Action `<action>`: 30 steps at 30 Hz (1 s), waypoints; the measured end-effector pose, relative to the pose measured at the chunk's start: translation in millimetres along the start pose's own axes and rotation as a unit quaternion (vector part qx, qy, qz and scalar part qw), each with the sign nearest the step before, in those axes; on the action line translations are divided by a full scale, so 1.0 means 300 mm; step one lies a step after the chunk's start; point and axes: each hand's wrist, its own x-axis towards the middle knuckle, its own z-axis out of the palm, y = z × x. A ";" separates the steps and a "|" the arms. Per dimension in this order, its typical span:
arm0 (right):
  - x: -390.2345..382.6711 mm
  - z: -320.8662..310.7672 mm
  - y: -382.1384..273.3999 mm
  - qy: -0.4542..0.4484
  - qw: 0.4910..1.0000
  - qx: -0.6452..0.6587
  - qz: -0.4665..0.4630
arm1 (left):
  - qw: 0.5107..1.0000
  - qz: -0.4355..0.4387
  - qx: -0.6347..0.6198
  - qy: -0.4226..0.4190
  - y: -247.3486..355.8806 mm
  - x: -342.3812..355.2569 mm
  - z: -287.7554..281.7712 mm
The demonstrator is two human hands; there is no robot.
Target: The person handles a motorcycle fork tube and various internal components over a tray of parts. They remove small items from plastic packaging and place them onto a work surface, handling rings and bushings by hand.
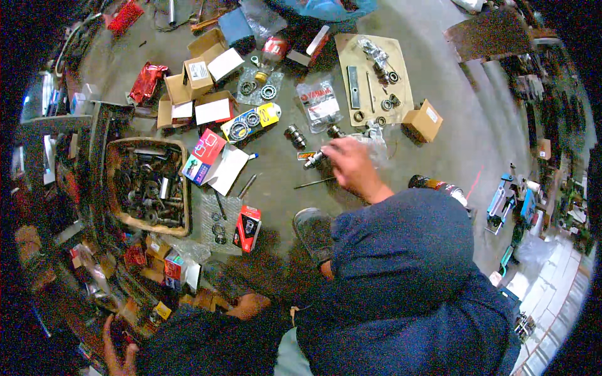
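My right hand [352,164] reaches over the floor, fingers closed around a short metal camshaft [313,160] whose end sticks out to the left. Close above it lie a second camshaft [295,135] and a dark metal part [335,131], partly behind my fingers. A clear plastic parts bag [320,102] lies just beyond them. Under my right wrist runs a thin rod [313,183]. My left hand [119,352] is low at the left, beside small boxes and loose parts. Its fingers are apart, and nothing shows between them; part of it is cut off by the dark rim.
A tray of metal parts [113,188] stands at the left. Open cardboard boxes [179,91], packaged bearings [239,130] and a red box [247,229] lie around. A cardboard sheet [401,75] bears shafts and rings. A spray can [442,186] lies right of my arm; my shoe [311,233] is near.
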 end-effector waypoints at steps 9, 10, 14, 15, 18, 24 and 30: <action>0.090 0.093 0.016 -0.091 0.993 0.012 -0.070 | 0.999 -0.023 0.026 0.018 0.002 -0.026 0.015; 0.092 0.106 0.017 -0.089 0.993 0.007 -0.076 | 0.999 -0.022 0.020 0.017 0.005 -0.024 0.015; 0.108 0.114 0.000 -0.106 0.991 -0.012 -0.077 | 1.000 -0.022 0.014 0.013 -0.001 -0.021 0.013; 0.114 0.108 -0.006 -0.116 0.991 -0.018 -0.070 | 1.000 -0.021 0.017 0.011 -0.003 -0.018 0.010; 0.128 0.103 -0.028 -0.035 0.996 0.008 -0.082 | 0.999 -0.031 -0.009 0.005 0.005 -0.021 0.008; 0.150 0.089 -0.013 -0.034 0.996 0.005 -0.087 | 0.999 -0.032 0.006 -0.003 0.003 -0.019 -0.002; 0.181 0.034 -0.004 0.027 0.997 0.062 -0.035 | 1.000 -0.022 0.003 -0.010 -0.023 -0.012 -0.009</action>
